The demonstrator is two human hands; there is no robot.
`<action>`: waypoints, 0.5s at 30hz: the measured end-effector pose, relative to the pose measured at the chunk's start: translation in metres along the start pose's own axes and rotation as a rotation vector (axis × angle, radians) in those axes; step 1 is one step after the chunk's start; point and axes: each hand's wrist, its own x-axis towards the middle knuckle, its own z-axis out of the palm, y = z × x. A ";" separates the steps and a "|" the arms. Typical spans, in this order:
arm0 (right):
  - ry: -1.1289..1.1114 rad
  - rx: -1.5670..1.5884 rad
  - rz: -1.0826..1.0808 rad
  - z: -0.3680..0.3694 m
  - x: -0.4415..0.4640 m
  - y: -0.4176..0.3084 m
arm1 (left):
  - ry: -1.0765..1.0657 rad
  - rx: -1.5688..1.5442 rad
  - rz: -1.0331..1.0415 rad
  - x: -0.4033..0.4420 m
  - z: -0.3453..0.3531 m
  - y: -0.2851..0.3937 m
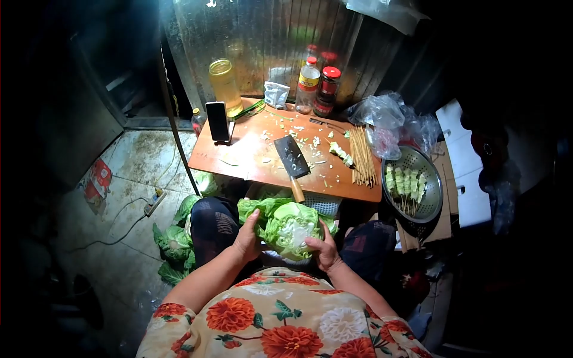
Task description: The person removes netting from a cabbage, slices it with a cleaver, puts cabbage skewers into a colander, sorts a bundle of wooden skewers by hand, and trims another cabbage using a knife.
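Between my two hands, over my lap, is a cut head of cabbage [292,230] with its pale core facing up and loose green leaves at the left. My left hand [246,237] grips its left side, thumb on top. On the right side my right hand [325,246] holds it, with the thumb near the core. Just beyond lies a cleaver [290,156] on the wooden table [250,164], its handle [297,191] sticking out over the near edge. Chopped bits are scattered around the blade.
A bundle of skewers [360,155] and one loaded skewer [341,154] lie at the table's right. Loaded skewers [406,185] rest in a colander [427,158]. A phone [218,122] stands at left; jars and bottles [308,86] line the back. More cabbages [176,243] sit on the floor.
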 end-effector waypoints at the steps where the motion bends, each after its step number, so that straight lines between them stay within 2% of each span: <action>1: 0.010 0.049 -0.030 -0.003 0.001 0.002 | 0.050 0.051 0.018 0.005 -0.007 -0.004; 4: -0.052 0.119 -0.072 -0.011 0.002 0.004 | 0.090 0.061 0.042 0.027 -0.030 -0.016; 6: 0.002 0.158 -0.046 -0.017 0.002 0.008 | 0.075 0.017 0.048 0.031 -0.035 -0.021; 8: -0.045 0.472 0.084 -0.021 0.000 0.007 | 0.176 0.045 0.083 0.031 -0.035 -0.023; 10: -0.088 0.523 0.089 -0.021 -0.004 0.001 | 0.175 0.106 0.085 0.026 -0.024 -0.019; 12: -0.204 0.703 0.107 -0.007 -0.012 -0.020 | 0.283 0.531 -0.029 0.010 0.007 -0.011; 13: -0.220 0.683 0.117 -0.009 -0.009 -0.025 | 0.211 0.721 0.022 0.025 -0.008 -0.017; 14: -0.217 0.681 0.113 -0.010 -0.009 -0.027 | 0.205 0.722 0.020 0.029 -0.007 -0.018; 15: -0.271 0.698 0.084 -0.010 -0.011 -0.028 | 0.149 0.928 0.118 0.028 0.002 -0.015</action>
